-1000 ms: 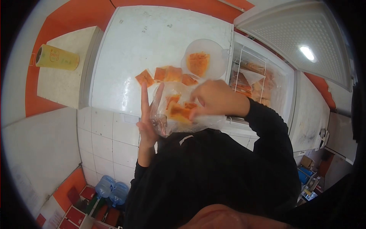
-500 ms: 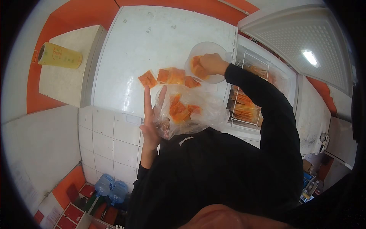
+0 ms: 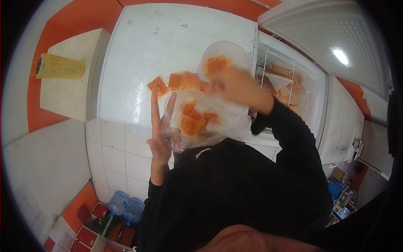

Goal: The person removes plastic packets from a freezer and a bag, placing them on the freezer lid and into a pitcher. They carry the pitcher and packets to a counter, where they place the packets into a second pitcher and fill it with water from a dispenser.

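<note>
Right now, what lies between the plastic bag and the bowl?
In the head view, flat orange packets on the freezer lid, and the blurred right hand over them.

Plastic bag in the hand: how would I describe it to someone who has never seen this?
Look at the big white freezer lid filling the top of the view. At its near edge, the left hand holds up a crumpled clear plastic bag. Unlike the orange packets lying flat on the lid, it bulges with several.

Behind the white chest freezer (image 3: 176, 50), an orange wall (image 3: 84, 17). Left of it, a pale counter (image 3: 67, 96) with a yellow roll (image 3: 58, 67). Below it, white tiles (image 3: 121, 155) and blue water bottles (image 3: 126, 208). On its right, a raised lid (image 3: 319, 29) catching bright light (image 3: 341, 56).
</note>
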A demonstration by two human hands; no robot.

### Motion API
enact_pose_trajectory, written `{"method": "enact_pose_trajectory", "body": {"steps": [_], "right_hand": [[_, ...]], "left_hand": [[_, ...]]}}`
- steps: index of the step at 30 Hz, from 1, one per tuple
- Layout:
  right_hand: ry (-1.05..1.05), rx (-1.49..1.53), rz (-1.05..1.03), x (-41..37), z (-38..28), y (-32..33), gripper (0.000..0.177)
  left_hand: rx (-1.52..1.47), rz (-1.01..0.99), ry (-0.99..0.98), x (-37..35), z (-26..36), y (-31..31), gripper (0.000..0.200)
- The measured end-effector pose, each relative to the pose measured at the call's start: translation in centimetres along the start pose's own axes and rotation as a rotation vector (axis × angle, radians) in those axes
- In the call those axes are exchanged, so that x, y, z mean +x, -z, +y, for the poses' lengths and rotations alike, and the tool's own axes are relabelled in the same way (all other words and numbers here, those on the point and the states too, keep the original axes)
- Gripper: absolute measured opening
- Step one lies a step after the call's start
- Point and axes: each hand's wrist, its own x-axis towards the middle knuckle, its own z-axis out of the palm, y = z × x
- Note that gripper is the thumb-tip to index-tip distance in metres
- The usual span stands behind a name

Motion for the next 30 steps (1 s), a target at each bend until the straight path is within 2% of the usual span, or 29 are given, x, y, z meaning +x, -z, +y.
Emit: {"method": "enact_pose_trajectory", "body": {"steps": [2, 4, 6, 13, 16, 19, 25, 28, 30], "right_hand": [[-0.17, -0.298, 0.114, 4.0, 4.0, -0.2, 0.016], [-0.072, -0.548, 0.134, 6.6, 9.9, -3.3, 0.015], [-0.028, -0.577, 0.085, 7.7, 13.3, -5.9, 0.014], [-0.022, -0.6, -0.056, 7.4, 11.4, -4.3, 0.016], [-0.057, -0.46, -0.093, 7.2, 11.9, -3.8, 0.017], [0.139, -0.387, 0.112, 6.7, 12.3, -4.4, 0.014], [0.297, -0.701, 0.053, 8.1, 13.3, -7.2, 0.021], [0.201, -0.471, -0.197, 7.8, 11.7, -3.8, 0.025], [0.143, -0.372, -0.08, 6.5, 9.7, -0.7, 0.024]], "left_hand": [[-0.019, 0.005, 0.024, -0.4, -0.3, 0.3, 0.123], [-0.03, 0.006, 0.03, -0.5, -0.5, 0.4, 0.124], [-0.038, 0.017, 0.017, -0.5, -0.6, 0.0, 0.125], [-0.003, 0.027, 0.043, -0.5, -0.3, 0.1, 0.125], [-0.004, 0.012, 0.027, -0.2, -0.8, 0.2, 0.125], [0.009, -0.026, 0.035, 0.0, -0.9, 0.6, 0.124], [-0.007, -0.023, 0.015, 0.0, -0.7, -0.3, 0.123], [0.003, 0.0, 0.018, -0.4, -0.7, -0.1, 0.123], [-0.017, 0.031, 0.011, -0.5, -0.7, -0.3, 0.124]]}}
